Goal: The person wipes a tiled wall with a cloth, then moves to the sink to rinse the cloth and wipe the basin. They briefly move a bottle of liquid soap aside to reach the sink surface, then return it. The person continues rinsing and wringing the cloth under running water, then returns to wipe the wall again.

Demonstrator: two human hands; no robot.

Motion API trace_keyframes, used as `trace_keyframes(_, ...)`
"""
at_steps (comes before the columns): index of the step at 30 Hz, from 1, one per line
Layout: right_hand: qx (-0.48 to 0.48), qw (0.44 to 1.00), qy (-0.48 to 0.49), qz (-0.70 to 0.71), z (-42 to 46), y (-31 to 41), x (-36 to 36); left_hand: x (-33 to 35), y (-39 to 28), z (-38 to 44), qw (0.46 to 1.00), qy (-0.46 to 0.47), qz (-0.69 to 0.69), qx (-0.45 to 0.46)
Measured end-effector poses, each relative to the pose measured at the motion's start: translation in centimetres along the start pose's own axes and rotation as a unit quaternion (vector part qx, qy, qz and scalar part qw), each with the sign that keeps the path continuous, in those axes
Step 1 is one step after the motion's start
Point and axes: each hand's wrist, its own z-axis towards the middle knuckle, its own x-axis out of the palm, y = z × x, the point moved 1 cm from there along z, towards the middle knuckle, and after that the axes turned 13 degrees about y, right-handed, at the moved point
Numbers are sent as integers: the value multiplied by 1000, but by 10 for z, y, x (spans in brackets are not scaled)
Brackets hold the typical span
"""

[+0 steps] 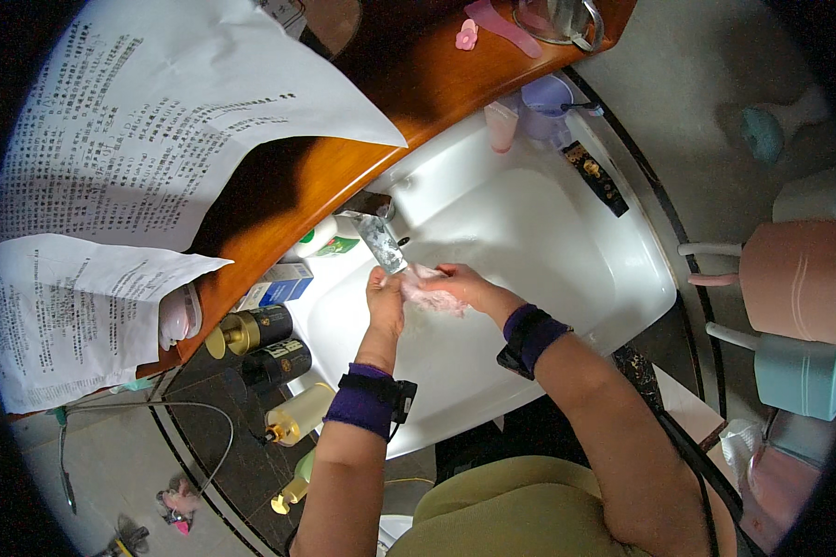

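Note:
Both my hands are over a white washbasin [571, 257], just in front of the end of a metal faucet [378, 240]. A wet pink cloth [432, 296] is bunched between them. My left hand [386, 299] grips the cloth's left edge beside the spout, thumb up. From the right, my right hand [463, 284] has its fingers closed on the cloth's upper part. Both wrists wear purple bands with small black devices. Some cloudy wetness shows in the basin under the cloth.
Dark pump bottles [276, 365], a yellowish bottle [299, 414] and a blue-white box [279, 285] line the basin's left side. Beyond the faucet runs a wooden shelf [348, 167] with printed sheets [132, 132]. A purple cup [547, 97], pink tube [501, 127] and black tube [595, 179] rest at the far rim.

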Motion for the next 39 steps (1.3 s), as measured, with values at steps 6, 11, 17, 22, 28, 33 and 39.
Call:
trace_keyframes(6,5,998,-56,31,3,-11,-1,-2,-3,0,997,-39,11,65)
trace_keyframes(11,-23,977,-167,128,30,-10,8,29,-5,-8,997,-22,-78,6)
trace_keyframes(17,-122,923,-296,-213,26,-31,64,45,9,-17,982,40,-148,-114)
trace_keyframes(22,-42,978,-155,-131,22,-2,37,61,15,-26,967,82,-182,-155)
trace_keyframes(28,-72,947,-151,-273,36,-16,47,52,7,-20,964,110,-200,-139)
trace_keyframes(33,-167,905,-313,-233,48,-31,60,45,-2,-11,961,83,-183,-188)
trace_keyframes(39,-30,960,-151,-236,29,-3,36,66,-9,-30,972,101,-129,-167)
